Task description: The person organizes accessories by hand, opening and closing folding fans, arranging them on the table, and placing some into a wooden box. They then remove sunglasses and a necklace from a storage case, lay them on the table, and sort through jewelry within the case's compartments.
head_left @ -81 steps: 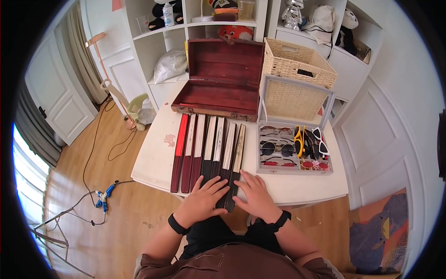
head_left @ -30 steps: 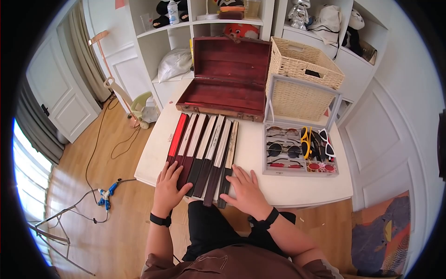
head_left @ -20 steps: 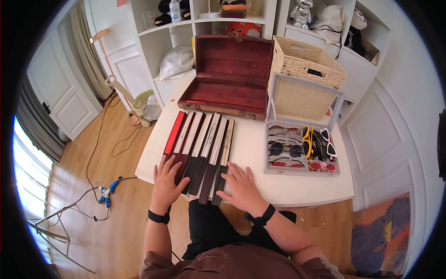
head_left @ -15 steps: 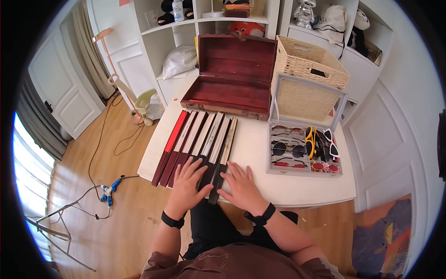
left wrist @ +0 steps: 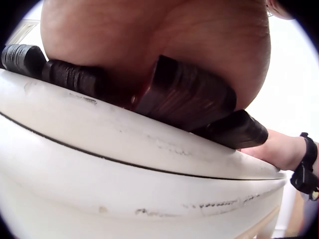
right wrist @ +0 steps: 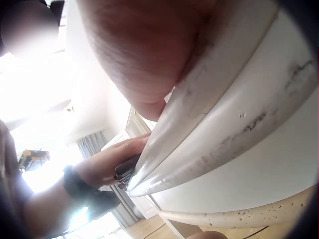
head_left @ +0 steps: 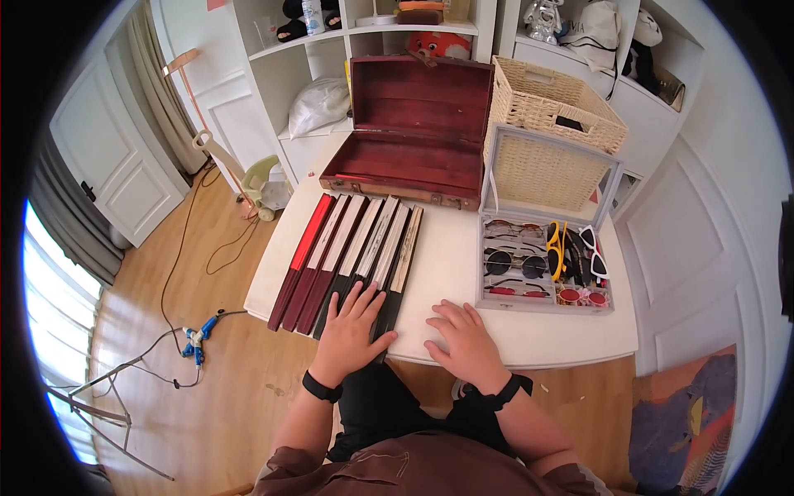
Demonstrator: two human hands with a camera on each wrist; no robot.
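Several folded folding fans lie side by side on the white table (head_left: pixel 447 256). At the left is a fan with a red leaf (head_left: pixel 310 236); the others show white or cream leaves. Their lower halves are maroon or black ribs. My left hand (head_left: pixel 349 335) lies with spread fingers over the near ends of the right-hand fans, partly hiding them. In the left wrist view, the ribbed fan ends (left wrist: pixel 187 97) stick out under the palm at the table edge. My right hand (head_left: pixel 470 343) rests on the table right of the cream fan (head_left: pixel 408 248), apart from it, holding nothing.
An open dark-red case (head_left: pixel 413 165) stands behind the fans. To the right is a grey box (head_left: pixel 546 308) of sunglasses with its clear lid raised. A woven basket (head_left: pixel 571 99) stands behind that, before white shelves (head_left: pixel 496 33).
The left hand went left across the fans, then back right. The fans' near ends now line up more evenly. The right hand has left the rightmost fan and moved right onto the table.
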